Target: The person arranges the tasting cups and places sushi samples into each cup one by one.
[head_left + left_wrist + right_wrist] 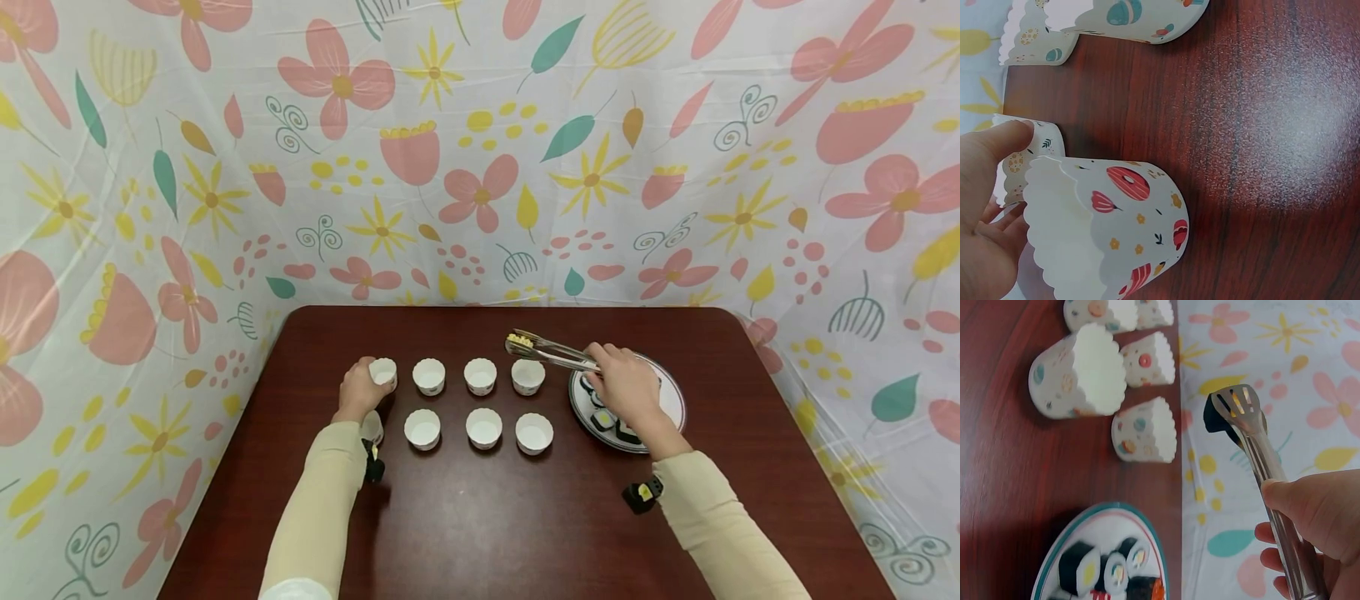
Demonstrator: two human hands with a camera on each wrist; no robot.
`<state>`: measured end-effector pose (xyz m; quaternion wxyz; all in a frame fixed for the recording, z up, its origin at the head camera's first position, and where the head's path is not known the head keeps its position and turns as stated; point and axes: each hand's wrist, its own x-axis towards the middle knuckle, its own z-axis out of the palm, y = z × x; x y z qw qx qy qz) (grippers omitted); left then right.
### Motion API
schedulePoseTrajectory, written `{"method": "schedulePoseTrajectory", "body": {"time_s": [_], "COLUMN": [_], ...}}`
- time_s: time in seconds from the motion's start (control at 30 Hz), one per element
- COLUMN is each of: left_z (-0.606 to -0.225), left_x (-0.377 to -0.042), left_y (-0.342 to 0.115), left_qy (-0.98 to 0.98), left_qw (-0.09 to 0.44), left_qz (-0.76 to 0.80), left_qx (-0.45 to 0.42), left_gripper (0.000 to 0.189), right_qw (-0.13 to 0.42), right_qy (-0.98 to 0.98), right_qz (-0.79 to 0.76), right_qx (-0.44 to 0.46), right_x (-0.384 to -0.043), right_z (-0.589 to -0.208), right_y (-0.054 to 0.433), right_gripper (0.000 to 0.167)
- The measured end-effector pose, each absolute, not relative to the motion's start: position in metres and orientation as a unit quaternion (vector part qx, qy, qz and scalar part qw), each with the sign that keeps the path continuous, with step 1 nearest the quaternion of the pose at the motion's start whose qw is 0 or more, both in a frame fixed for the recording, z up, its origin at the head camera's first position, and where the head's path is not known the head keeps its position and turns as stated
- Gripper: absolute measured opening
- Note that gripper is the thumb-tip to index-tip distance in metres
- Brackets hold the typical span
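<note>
My left hand (363,389) grips a white paper baking cup (385,372) at the far left corner of two rows, thumb on one side and fingers on the other. In the left wrist view, another printed cup with a scalloped rim (1135,215) stands close beside that hand. My right hand (626,385) holds metal tongs (558,353) above the rightmost far cup (528,377). Pinched in the tongs' slotted ends is a sushi piece (520,340) with a yellow topping; its dark wrapper shows in the right wrist view. Under the right hand sits a round plate (678,400).
More sushi pieces (1113,569) lie on the plate, which has a blue-green rim. Several other cups (483,428) stand in the two rows on the dark brown table (465,533). A flower-print cloth (480,150) hangs behind and at the sides.
</note>
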<state>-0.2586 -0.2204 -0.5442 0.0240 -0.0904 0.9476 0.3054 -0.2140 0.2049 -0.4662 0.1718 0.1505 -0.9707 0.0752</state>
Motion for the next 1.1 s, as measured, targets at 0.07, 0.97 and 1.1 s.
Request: {"method": "schedulePoseTrajectory", "body": {"time_s": [0.07, 0.97, 1.1], "left_z": [-0.544, -0.546, -0.547], "left_x": [-0.260, -0.260, -0.261], "left_y": [-0.220, -0.221, -0.221], "left_qy": [0.947, 0.943, 0.943], "left_qw": [0.022, 0.018, 0.017], "left_qz": [0.307, 0.318, 0.319], "left_qx": [-0.091, -0.095, -0.095], "left_gripper": [0.065, 0.066, 0.067], "right_qw": [0.173, 0.124, 0.118], "right_qy": [-0.970, -0.972, -0.972], "right_qz": [0.074, 0.061, 0.059], "right_qx": [0.155, 0.190, 0.195], "right_x": [-0.216, -0.233, -0.237], "right_z": [-0.466, -0.463, -0.464], "right_y": [0.198, 0.102, 0.092], "right_gripper": [0.030, 0.029, 0.029]}}
